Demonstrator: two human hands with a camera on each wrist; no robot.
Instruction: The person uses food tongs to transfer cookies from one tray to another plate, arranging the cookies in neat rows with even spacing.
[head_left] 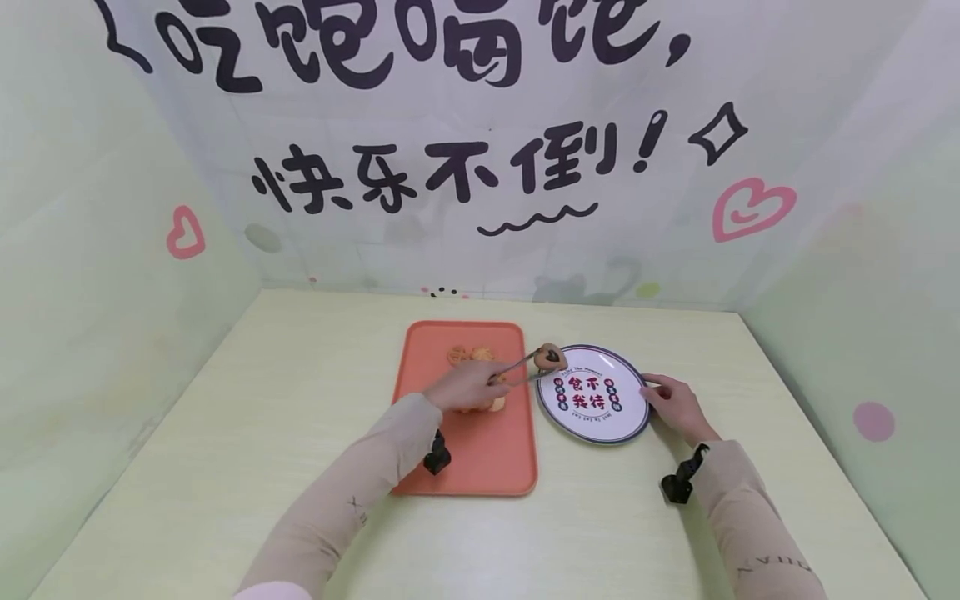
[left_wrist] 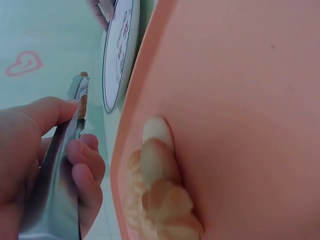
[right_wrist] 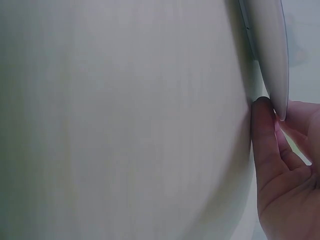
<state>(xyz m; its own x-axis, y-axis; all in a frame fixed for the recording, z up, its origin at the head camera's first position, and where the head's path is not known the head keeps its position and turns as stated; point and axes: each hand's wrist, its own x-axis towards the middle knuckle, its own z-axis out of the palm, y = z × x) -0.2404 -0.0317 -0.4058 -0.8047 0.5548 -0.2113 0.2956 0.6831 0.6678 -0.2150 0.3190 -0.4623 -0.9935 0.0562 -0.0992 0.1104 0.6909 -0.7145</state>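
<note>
Now the left hand (head_left: 463, 386) grips tongs (head_left: 517, 368) pointing right toward the plate (head_left: 633, 423), right hand (head_left: 675, 404) fingers touching its rim

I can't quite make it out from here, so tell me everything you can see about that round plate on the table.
The plate is round and white with a thin dark rim, red characters printed in the middle and small dark marks on either side of them. It looks like glossy plastic or ceramic. It lies flat on the pale table, just right of the orange tray. The right hand touches its right edge. The left hand holds metal tongs with a brown pastry over its far left rim.
</note>
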